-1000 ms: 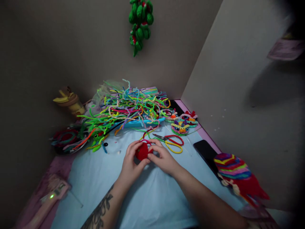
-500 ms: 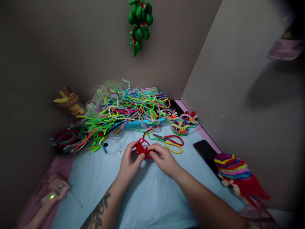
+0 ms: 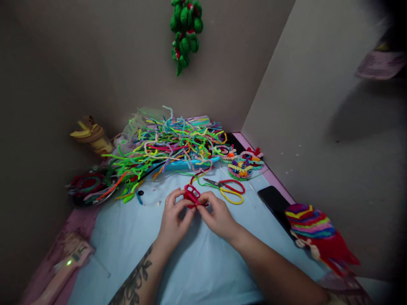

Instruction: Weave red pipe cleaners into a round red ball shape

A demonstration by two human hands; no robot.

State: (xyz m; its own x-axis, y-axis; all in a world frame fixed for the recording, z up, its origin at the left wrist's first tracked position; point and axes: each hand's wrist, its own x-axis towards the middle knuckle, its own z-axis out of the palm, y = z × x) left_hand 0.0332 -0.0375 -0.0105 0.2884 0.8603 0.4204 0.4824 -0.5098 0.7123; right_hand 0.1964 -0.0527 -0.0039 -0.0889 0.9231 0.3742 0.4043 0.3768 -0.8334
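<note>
Between my two hands is a small red craft piece with a pink pipe cleaner loop (image 3: 192, 194) on its upper side. My left hand (image 3: 177, 212) grips its left edge with thumb and fingers. From the right, my right hand (image 3: 216, 212) pinches it at the lower edge. Fingertips hide part of the piece. Just beyond my right hand lie scissors (image 3: 226, 189) with one red and one yellow handle, blades partly spread. Red and green pipe cleaners (image 3: 197, 178) lie behind the piece on the light blue cloth (image 3: 197, 262).
A heap of coloured pipe cleaners (image 3: 178, 140) fills a blue tray (image 3: 184, 164) at the back. Finished pipe cleaner pieces (image 3: 241, 169) sit right of it. A black phone (image 3: 276, 204) and a striped red craft piece (image 3: 318, 233) lie right; a pink glue gun (image 3: 68, 264) lies left.
The red piece has been turned in my hands, so its pink loop now faces up towards me. My fingers have shifted their hold; the things around have stayed put.
</note>
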